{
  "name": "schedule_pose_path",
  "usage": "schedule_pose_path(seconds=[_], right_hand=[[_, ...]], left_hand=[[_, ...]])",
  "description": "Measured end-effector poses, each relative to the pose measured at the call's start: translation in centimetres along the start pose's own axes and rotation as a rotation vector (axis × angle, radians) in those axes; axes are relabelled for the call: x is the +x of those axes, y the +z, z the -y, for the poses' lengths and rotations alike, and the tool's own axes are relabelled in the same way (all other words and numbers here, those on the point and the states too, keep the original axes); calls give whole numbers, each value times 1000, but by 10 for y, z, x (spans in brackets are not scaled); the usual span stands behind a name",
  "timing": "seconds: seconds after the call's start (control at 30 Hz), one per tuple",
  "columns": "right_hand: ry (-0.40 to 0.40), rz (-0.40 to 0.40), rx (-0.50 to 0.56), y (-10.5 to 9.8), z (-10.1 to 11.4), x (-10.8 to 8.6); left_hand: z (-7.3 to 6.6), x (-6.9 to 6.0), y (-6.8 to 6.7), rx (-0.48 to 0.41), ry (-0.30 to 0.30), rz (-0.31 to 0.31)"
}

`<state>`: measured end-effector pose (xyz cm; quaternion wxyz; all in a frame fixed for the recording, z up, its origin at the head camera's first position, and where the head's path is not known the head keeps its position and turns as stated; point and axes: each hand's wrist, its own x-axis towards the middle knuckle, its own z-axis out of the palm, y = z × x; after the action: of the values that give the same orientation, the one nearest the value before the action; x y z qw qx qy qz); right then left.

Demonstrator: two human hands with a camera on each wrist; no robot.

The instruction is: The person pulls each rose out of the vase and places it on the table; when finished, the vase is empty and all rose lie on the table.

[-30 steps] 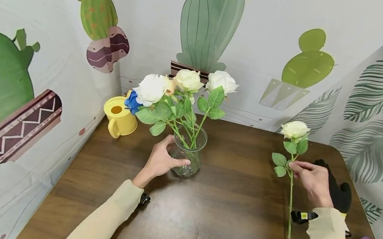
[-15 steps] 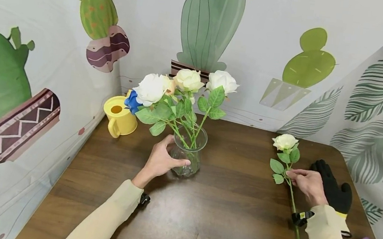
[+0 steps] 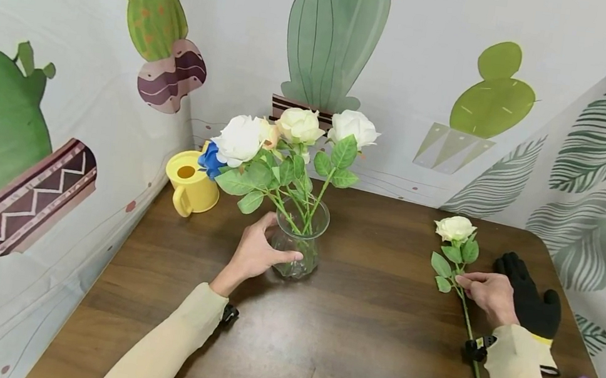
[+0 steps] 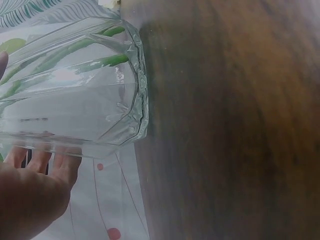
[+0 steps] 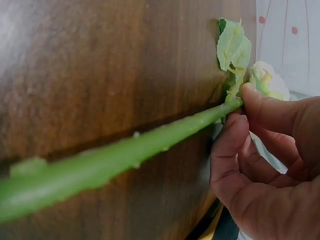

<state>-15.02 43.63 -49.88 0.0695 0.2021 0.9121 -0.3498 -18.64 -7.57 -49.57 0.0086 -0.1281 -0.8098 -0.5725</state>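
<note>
head view: a cream rose point(image 3: 452, 254) is slanting over the table's point(image 3: 374, 349) right side, bloom point(image 3: 455, 229) pointing far-left, stem point(image 5: 125, 152) near-right; the right hand point(image 3: 490, 294) is pinching the stem. the left hand point(image 3: 257, 248) is gripping a glass vase point(image 3: 307, 249). a yellow mark point(image 3: 480, 341) is showing on the right wristband point(image 3: 472, 351), too small to read.

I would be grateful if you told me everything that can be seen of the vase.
The vase is clear and looks like glass, with a round, flared rim and faceted walls running down to a thick, angular base. It stands upright on the brown tabletop, near the middle of the head view. Several green stems slant inside it, with pale blooms and leaves above the rim. The left hand grips its side. Whether it contains water, I cannot tell.
</note>
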Motion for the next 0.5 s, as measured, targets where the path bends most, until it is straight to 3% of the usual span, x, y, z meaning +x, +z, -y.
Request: schedule_pose_path(seconds=[0.33, 0.5], right_hand=[[8, 10, -81, -4, 3, -4], [8, -43, -104, -5, 3, -14]], left_hand=[[1, 0, -1, -17, 1, 0], [0, 0, 0, -16, 2, 5]])
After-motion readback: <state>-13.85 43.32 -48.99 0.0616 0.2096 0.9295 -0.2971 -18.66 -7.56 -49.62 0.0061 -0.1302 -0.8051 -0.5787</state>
